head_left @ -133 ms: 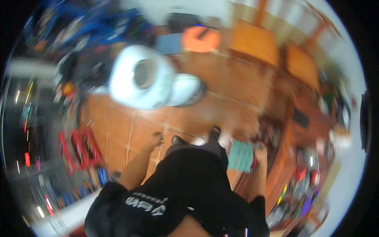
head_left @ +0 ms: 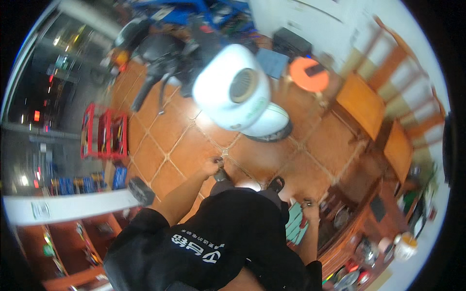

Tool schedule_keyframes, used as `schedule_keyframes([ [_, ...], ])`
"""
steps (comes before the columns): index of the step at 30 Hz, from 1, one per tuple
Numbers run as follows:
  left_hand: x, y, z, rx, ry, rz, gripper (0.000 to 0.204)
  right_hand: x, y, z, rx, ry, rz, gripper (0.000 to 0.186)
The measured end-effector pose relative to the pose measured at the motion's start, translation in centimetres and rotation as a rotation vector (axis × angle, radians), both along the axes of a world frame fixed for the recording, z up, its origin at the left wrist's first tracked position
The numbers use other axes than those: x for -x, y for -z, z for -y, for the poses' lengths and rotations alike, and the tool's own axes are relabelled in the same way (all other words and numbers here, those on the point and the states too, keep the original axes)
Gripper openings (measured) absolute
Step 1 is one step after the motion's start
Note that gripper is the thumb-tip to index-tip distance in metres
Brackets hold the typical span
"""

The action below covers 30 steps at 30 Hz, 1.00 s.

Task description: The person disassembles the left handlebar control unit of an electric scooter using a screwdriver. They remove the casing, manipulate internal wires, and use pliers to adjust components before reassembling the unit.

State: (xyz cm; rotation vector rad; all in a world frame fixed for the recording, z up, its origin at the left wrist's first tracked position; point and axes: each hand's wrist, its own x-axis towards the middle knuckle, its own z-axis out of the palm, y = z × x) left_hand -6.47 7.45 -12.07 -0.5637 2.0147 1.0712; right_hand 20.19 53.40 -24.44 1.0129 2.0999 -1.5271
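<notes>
My left hand [head_left: 213,165], fingers curled round something small and dark that I cannot make out, is above the tiled floor [head_left: 165,140]. My right hand [head_left: 309,209] is also closed on a small dark item, hard to tell, beside a mint-green slatted object [head_left: 296,225] with red on it. The edge of a reddish wooden desk [head_left: 340,247] runs to its right, with jars and small items [head_left: 369,252] on it. Ahead stands a white rounded vehicle body [head_left: 218,85] with an oval vent, and black handlebars [head_left: 145,87] behind it at its left.
Wooden chairs [head_left: 359,104] line the right wall, near an orange round stool [head_left: 306,72]. Blue racks [head_left: 179,14] are at the back. A red tool rack [head_left: 102,136] stands by the glass front [head_left: 39,87]. A low white counter [head_left: 68,208] with cubbies is at lower left.
The view has turned left, so the white vehicle, chairs and red rack appear further right. My left hand appears higher in the picture, and my right hand lower and further left.
</notes>
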Motion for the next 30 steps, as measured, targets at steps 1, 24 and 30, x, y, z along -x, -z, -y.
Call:
schedule_keyframes([
  [1, -0.8, 2.1, 0.3, -0.097, -0.016, 0.015, 0.041, 1.0, -3.4, 0.3, -0.118, -0.074, 0.058, 0.023],
  [24, 29.9, -4.2, 37.7, -0.600, 0.205, -0.204, 0.037, 52.7, -19.9, 62.3, 0.926, 0.148, -0.165, 0.045],
  [30, 41.0, 4.5, 47.6, -0.373, 0.050, -0.056, 0.036, 64.1, -1.8, 66.8, 0.859, 0.281, -0.088, 0.051],
])
